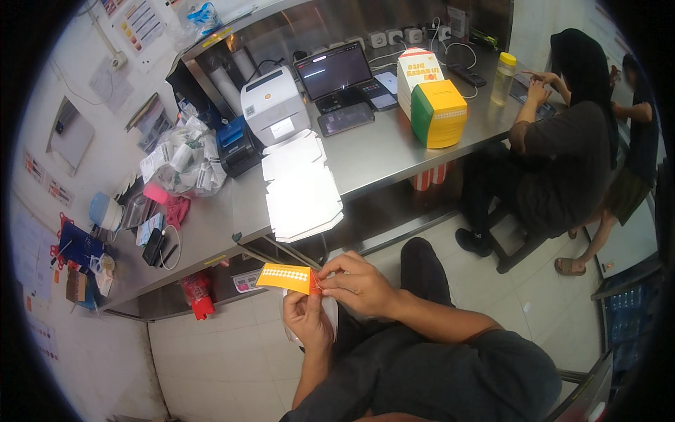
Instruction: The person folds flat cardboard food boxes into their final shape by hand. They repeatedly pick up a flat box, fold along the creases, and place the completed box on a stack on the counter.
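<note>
Over my lap, a small yellow-orange paper carton [283,277] with a white dotted band is held up between my hands. My left hand [307,322] grips it from below, thumb and fingers closed on its lower right part. At the orange-red end flap [316,281], my right hand [360,285] pinches the edge with thumb and fingertips. Its exact fold there is partly hidden by the fingers. Flat white carton blanks [301,193] lie stacked on the steel counter in front of me, overhanging its edge. Yellow and green cartons [441,112] stand grouped farther right.
Along the steel counter [394,158] stand a label printer [275,105], a laptop [339,74], a tablet [346,119] and a yellow-capped bottle [503,79]. A bag of paper scraps [186,158] sits left. Another person [573,155] is seated at right, with someone else behind.
</note>
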### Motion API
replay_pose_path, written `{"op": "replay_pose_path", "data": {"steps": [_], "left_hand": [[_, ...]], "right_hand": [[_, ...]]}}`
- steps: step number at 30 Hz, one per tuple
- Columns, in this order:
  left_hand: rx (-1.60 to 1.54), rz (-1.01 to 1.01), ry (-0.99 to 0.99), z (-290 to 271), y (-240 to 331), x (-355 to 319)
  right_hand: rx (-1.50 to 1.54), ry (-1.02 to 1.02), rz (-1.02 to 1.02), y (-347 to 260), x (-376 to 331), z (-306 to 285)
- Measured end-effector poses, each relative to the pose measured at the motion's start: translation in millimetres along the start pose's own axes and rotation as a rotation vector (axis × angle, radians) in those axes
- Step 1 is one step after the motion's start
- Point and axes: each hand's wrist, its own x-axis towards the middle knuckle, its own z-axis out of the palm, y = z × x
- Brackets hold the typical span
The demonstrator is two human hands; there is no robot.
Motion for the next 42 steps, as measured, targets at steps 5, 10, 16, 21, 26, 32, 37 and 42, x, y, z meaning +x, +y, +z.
{"op": "replay_pose_path", "data": {"steps": [5,10,16,21,26,32,37,42], "left_hand": [[0.033,-0.051,-0.035,-5,0,0],[-0.11,-0.147,-0.042,-10,5,1],[-0.141,-0.158,-0.022,-6,6,1],[-0.099,-0.139,-0.016,-8,9,-4],[0.055,-0.118,-0.084,-14,12,-7],[0.26,-0.039,-0.093,-20,4,-11],[0.548,0.055,-0.192,-29,8,-12],[0.803,0.233,-0.531,-31,20,-3]], "right_hand": [[-0.036,-0.014,-0.039,-3,3,-5],[0.02,-0.024,-0.001,-4,3,-5],[0.225,-0.021,0.113,-8,-1,-2],[0.131,-0.033,0.055,-7,-4,6],[0.123,0.022,0.077,-3,-7,16],[0.138,0.021,0.173,5,-14,12],[0.577,0.118,0.483,29,-24,-6],[0.728,0.228,0.778,62,-31,-47]]}}
